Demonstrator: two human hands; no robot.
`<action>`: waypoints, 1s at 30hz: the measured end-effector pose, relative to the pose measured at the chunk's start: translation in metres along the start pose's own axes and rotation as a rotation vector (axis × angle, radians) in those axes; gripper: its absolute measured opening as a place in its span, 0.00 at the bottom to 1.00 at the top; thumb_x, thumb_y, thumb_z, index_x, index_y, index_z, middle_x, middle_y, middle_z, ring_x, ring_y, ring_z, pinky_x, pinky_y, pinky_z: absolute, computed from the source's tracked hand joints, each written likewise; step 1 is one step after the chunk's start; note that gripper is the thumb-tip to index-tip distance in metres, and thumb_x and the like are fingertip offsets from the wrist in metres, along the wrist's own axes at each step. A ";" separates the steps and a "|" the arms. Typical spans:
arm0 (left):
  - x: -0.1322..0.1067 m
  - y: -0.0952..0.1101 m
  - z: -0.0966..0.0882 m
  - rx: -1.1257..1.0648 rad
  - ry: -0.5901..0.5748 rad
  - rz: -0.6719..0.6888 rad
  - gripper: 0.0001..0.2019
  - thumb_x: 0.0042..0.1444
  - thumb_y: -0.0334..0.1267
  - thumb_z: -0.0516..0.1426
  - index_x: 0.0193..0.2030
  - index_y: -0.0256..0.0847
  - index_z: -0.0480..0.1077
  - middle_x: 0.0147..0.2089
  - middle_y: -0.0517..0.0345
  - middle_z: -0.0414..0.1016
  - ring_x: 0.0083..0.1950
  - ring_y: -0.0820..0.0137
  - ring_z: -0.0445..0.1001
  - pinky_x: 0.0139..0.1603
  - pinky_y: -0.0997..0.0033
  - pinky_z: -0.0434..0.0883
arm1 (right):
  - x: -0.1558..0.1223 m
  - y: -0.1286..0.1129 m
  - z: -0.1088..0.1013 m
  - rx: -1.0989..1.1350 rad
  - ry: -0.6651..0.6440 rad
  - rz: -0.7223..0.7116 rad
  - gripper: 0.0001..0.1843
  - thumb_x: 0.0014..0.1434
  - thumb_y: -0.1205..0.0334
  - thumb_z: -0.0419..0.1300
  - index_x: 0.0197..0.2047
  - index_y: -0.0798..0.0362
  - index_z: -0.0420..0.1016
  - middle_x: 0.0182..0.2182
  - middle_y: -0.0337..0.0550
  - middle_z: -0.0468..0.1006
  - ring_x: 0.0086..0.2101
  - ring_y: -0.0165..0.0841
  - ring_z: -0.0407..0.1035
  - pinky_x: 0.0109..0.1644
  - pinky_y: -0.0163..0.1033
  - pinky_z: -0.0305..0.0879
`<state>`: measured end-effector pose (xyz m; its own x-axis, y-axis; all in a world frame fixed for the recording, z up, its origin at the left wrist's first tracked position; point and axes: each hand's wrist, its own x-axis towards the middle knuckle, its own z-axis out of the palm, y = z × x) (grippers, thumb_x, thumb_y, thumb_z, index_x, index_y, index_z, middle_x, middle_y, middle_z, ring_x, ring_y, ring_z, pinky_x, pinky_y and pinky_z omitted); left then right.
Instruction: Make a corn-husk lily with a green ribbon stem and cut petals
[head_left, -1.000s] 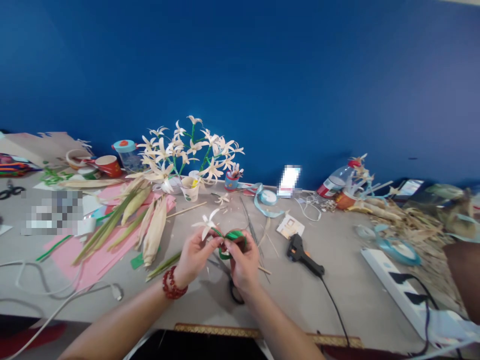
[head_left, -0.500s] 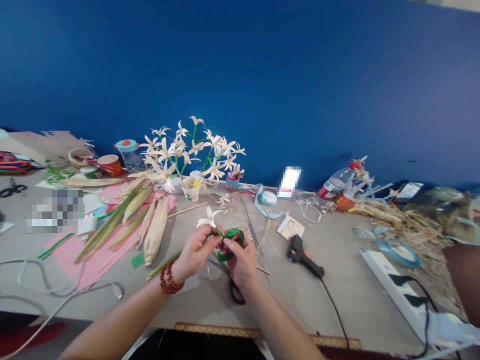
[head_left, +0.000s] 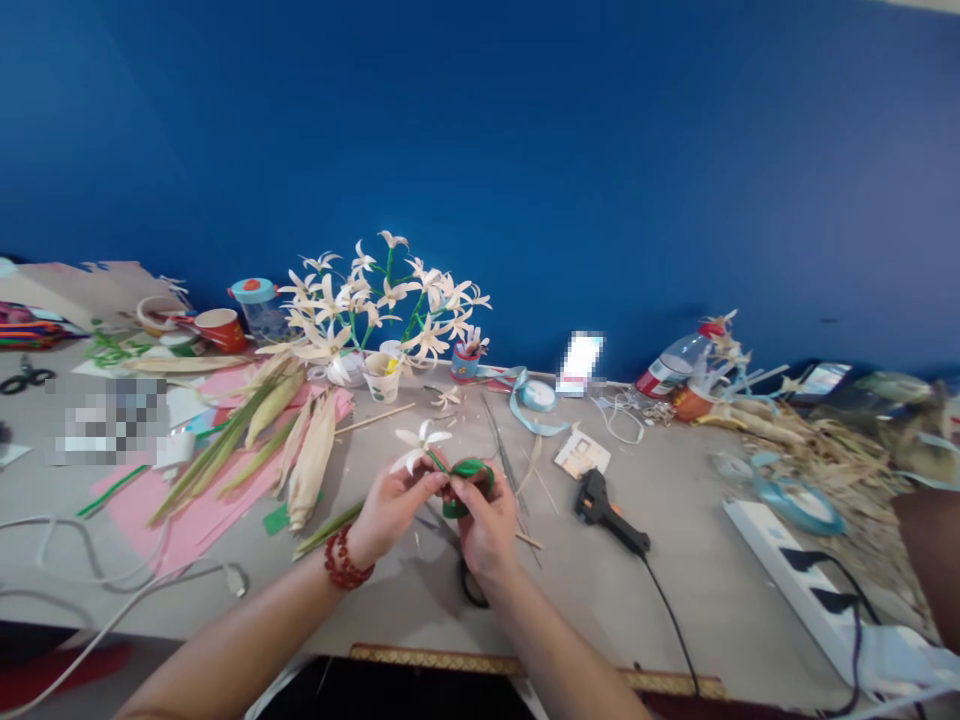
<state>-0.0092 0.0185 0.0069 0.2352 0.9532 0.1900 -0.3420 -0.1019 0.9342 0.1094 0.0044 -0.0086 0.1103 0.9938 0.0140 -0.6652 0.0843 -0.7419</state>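
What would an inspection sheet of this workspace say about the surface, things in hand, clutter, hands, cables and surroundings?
Surface: grey tabletop, strewn with materials, mostly left and right.
Things in hand: white flower on a green stem; green tape roll.
Clutter: corn husks, pink paper, blue ribbon spool, glue gun; black-handled scissors, partly hidden.
Hands: left hand, fingers pinching the stem; right hand, fingers around the roll.
Cables: white cable at left; glue gun's black cord running to the front edge; power strip with black plugs.
Surroundings: blue wall behind; other people's hands: nothing seen.
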 end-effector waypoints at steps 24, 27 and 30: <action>0.003 -0.003 -0.017 -0.004 -0.047 0.221 0.07 0.59 0.40 0.58 0.35 0.39 0.72 0.34 0.55 0.68 0.40 0.66 0.68 0.42 0.68 0.66 | -0.047 -0.070 0.002 -0.989 -1.141 -0.807 0.20 0.64 0.50 0.48 0.49 0.52 0.72 0.39 0.47 0.82 0.36 0.37 0.74 0.41 0.43 0.68; 0.001 0.000 -0.014 -0.073 -0.101 0.219 0.07 0.59 0.40 0.58 0.35 0.39 0.73 0.32 0.56 0.67 0.36 0.68 0.67 0.37 0.69 0.66 | -0.066 -0.065 -0.012 -0.959 -1.222 -0.680 0.24 0.65 0.44 0.48 0.57 0.48 0.67 0.50 0.46 0.79 0.40 0.35 0.75 0.44 0.41 0.69; -0.003 0.006 -0.010 -0.087 -0.098 0.244 0.07 0.58 0.40 0.59 0.34 0.39 0.73 0.32 0.54 0.68 0.37 0.67 0.68 0.36 0.68 0.66 | -0.080 -0.058 -0.033 -0.893 -0.990 -0.582 0.30 0.64 0.42 0.49 0.65 0.45 0.59 0.58 0.49 0.71 0.42 0.35 0.75 0.42 0.38 0.73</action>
<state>-0.0206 0.0182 0.0089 0.2216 0.8711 0.4382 -0.4747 -0.2961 0.8288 0.1635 -0.0828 0.0111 -0.5915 0.5085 0.6258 0.0076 0.7796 -0.6263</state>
